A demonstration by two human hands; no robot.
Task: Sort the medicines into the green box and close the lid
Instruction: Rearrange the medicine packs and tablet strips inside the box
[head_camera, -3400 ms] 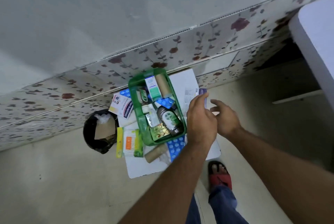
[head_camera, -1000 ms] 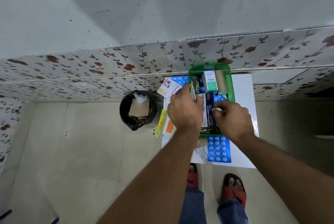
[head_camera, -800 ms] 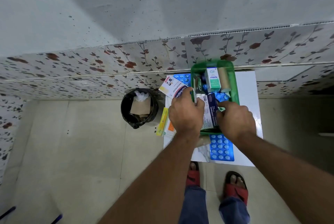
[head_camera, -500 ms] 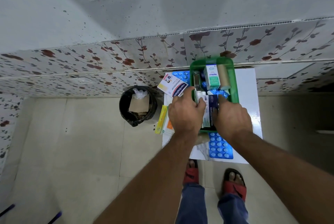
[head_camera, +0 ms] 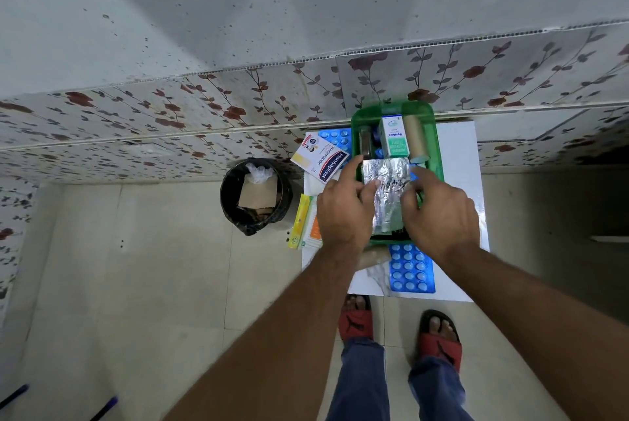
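Observation:
The green box (head_camera: 437, 148) stands open on a small white table (head_camera: 459, 155) against the wall. Inside it I see a white-and-green carton (head_camera: 393, 141), a tan roll (head_camera: 414, 135) and a dark bottle (head_camera: 365, 141). A silver foil blister strip (head_camera: 388, 196) lies across the top of the box. My left hand (head_camera: 343, 213) pinches its left edge and my right hand (head_camera: 439, 216) grips its right edge. A blue blister pack (head_camera: 410, 267) lies in front of the box. A plaster box (head_camera: 320, 160) and a yellow-green pack (head_camera: 299, 221) lie to its left.
A black waste bin (head_camera: 253, 196) with cardboard in it stands on the tiled floor left of the table. A flower-patterned wall strip (head_camera: 204, 114) runs behind. My feet in red sandals (head_camera: 355, 318) are just below the table's near edge.
The dark-blue and white carton that both hands were pushing into the box is no longer seen. A silver foil strip now lies between my hands over the box.

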